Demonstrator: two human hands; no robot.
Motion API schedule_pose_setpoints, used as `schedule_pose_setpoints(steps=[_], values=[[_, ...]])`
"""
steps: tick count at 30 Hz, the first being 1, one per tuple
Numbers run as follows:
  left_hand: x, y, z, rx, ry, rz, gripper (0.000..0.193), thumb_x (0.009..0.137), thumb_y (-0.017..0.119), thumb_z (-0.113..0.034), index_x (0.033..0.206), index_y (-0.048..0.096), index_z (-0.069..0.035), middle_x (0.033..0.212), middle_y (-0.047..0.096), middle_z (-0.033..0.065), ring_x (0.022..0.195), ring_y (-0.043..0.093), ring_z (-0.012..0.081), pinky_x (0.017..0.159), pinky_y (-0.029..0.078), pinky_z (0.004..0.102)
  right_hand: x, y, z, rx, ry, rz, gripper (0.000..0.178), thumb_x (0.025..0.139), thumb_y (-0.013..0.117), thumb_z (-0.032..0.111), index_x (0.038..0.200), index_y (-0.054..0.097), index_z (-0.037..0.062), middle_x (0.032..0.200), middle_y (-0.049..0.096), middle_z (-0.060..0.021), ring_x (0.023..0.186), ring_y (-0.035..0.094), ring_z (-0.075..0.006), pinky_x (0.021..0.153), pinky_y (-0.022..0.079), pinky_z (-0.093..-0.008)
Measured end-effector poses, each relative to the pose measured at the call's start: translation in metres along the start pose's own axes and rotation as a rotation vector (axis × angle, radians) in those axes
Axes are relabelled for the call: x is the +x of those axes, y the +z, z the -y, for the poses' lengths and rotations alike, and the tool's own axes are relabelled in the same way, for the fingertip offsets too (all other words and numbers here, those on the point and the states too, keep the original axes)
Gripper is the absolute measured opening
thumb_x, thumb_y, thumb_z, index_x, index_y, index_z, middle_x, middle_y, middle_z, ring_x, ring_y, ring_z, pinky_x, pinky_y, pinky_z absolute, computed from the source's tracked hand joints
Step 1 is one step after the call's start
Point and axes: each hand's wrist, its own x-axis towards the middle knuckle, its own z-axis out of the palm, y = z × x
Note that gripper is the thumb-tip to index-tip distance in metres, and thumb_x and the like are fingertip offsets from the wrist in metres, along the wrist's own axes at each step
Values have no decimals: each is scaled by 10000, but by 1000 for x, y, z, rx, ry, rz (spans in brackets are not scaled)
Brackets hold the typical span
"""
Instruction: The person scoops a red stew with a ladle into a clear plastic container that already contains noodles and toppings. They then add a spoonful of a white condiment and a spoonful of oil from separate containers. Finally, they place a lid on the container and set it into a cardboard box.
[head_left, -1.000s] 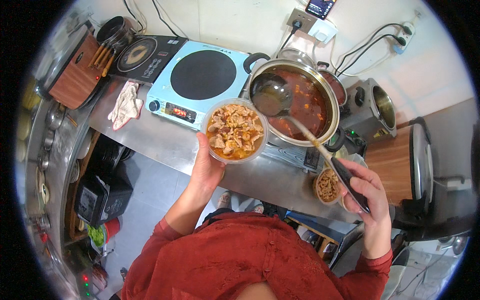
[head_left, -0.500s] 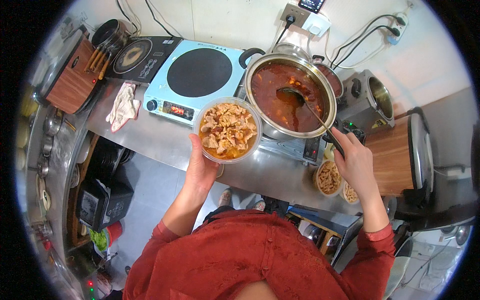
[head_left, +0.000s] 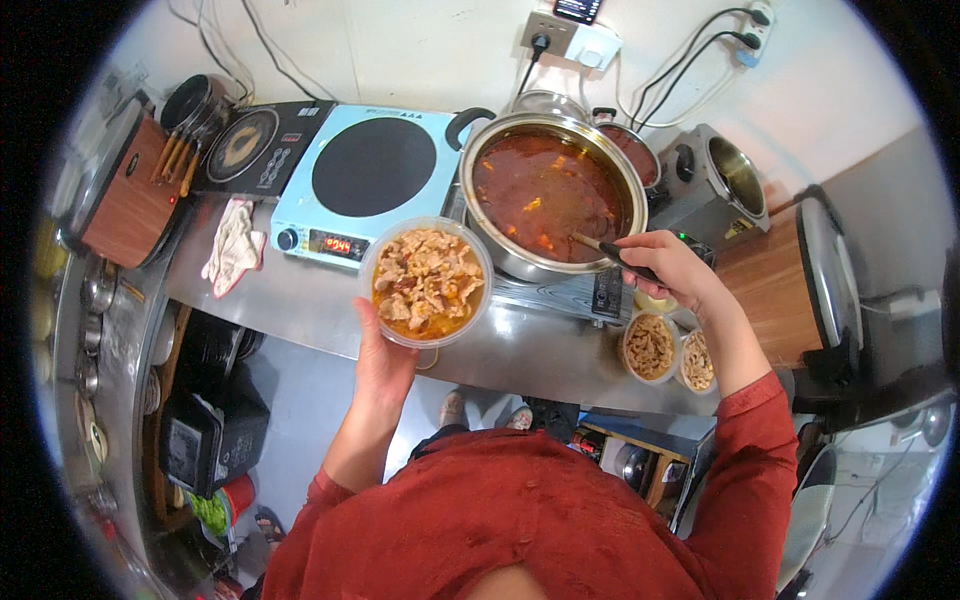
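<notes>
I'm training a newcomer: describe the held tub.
Find the big pot of red broth. Lower left of it, the left hand holds the tub. Unlike the two tubs at right, it shows orange liquid around its meat.

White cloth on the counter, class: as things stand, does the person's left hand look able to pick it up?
Probably not: the left hand holds the round food tub, so its grip is taken, though nothing seems to block the way to the white cloth.
</notes>
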Motion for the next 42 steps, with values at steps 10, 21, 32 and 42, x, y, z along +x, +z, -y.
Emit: schedule_pose_setpoints(steps=[10,21,32,42], values=[[9,-3,2,-2,16,31,904,814,486,-708,1466,276,-118,1479,360,56,1362,344,237,1130,275,425,-36,-9,-14,176,-128,-40,351,908,537,91,1237,540,-32,735,602,-44,435,420,-40,366,273,-191],[18,-6,3,12,13,57,891,824,423,-726,1473,278,-133,1495,348,62,1367,346,236,1120,308,415,-56,-7,-17,142,-174,-195,351,912,545,73,1250,544,-21,731,588,-34,435,397,-36,385,283,-188],[16,-2,2,2,4,41,887,814,461,-717,1464,300,-135,1481,372,55,1358,360,231,1113,317,416,-75,-8,-3,165,-146,-169,332,918,520,59,1240,556,-15,732,586,-26,439,382,-28,392,271,-174],[17,-5,1,10,-18,-37,885,815,462,-728,1445,320,-123,1439,421,35,1322,400,209,1048,367,363,-95,2,6,79,-167,-109,360,908,547,61,1260,551,-15,752,595,-25,474,395,-24,415,278,-166]])
